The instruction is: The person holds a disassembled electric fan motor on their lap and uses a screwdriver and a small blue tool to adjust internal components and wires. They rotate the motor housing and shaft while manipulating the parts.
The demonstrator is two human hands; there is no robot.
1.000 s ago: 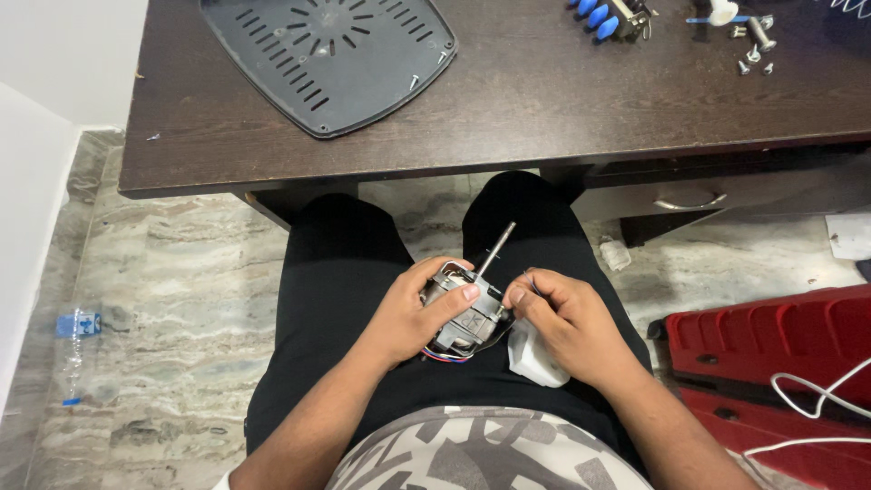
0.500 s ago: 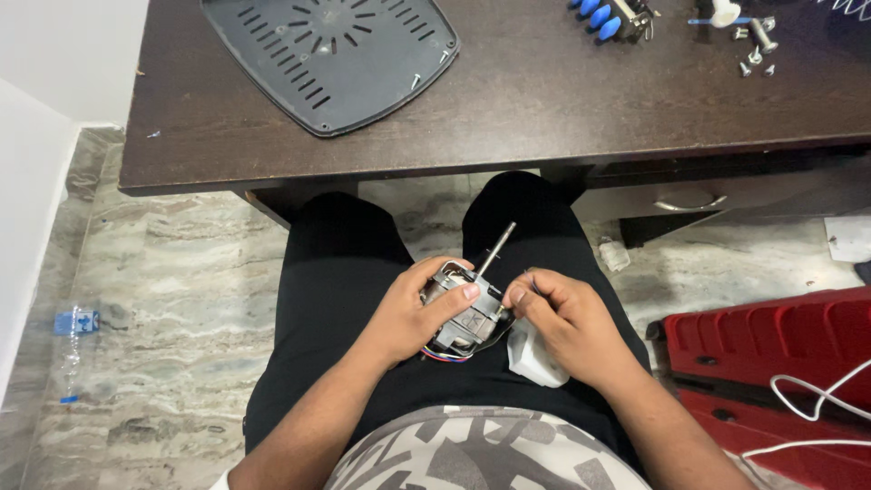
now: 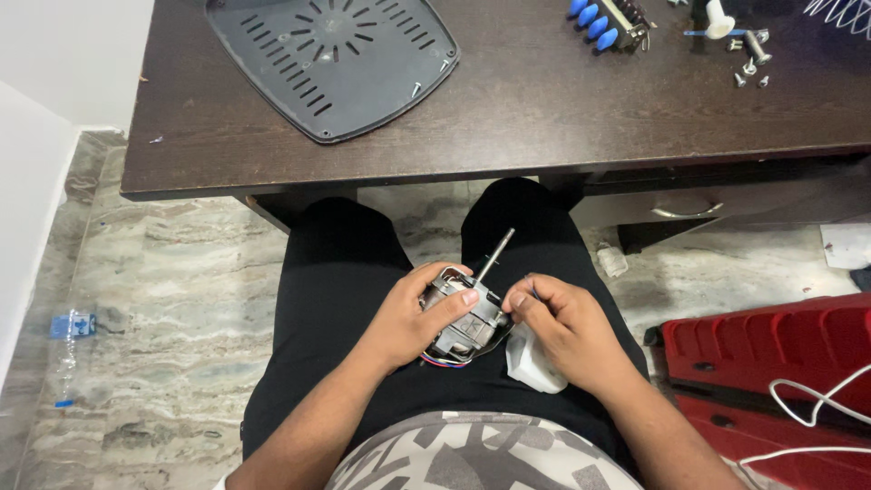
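I sit with a small electric motor point(image 3: 467, 319) in my lap; its thin steel shaft point(image 3: 496, 255) points up and away from me, and coloured wires point(image 3: 442, 360) hang from its underside. My left hand point(image 3: 413, 318) wraps around the motor's body, thumb on top. My right hand point(image 3: 562, 325) pinches at the motor's right side with its fingertips, and a white plastic piece point(image 3: 529, 363) lies under that hand against my thigh.
A dark wooden table point(image 3: 544, 118) stands in front, bearing a grey vented cover point(image 3: 331, 59), a blue-buttoned switch block point(image 3: 603, 23) and loose screws point(image 3: 748, 59). A red case point(image 3: 771, 345) with white cable point(image 3: 817, 399) lies on the right; a plastic bottle point(image 3: 68, 349) on the marble floor.
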